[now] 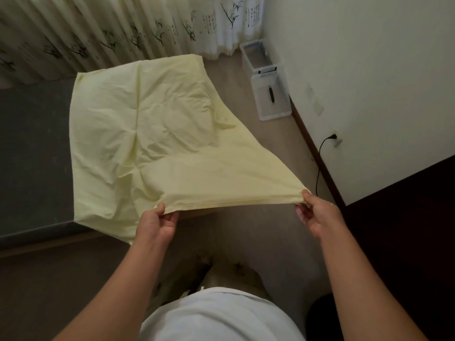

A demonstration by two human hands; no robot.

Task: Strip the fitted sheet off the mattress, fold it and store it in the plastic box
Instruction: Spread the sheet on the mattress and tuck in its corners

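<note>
Left hand (157, 223): thumb on top, fingers curled under, pinching the near hem of the fitted sheet (147, 124). Right hand (317, 212): same pinch grip on the same hem, further right. Both are closed down narrow on the fabric, with the hem pulled taut between them.

Sheet is pale yellow, folded and wrinkled. Its far and left part lies on the grey mattress (32, 156). The near right part is lifted and spans out past the mattress over the floor (258, 148). Its near left corner droops over the mattress's near edge.

Plastic box (256, 57) is far right, on the floor against the wall (369, 70), open side up, apart from the sheet's far right corner. A lid (270, 97) with a black handle sits just nearer than the box, against the same wall.

Open floor strip runs between mattress and wall up to the box. A cable (320, 156) hangs from a socket (337, 140) down to the floor along the right edge of that strip. Dark furniture (406, 217) closes off the near right. Curtain (98, 33) bounds the far side, behind the mattress.
</note>
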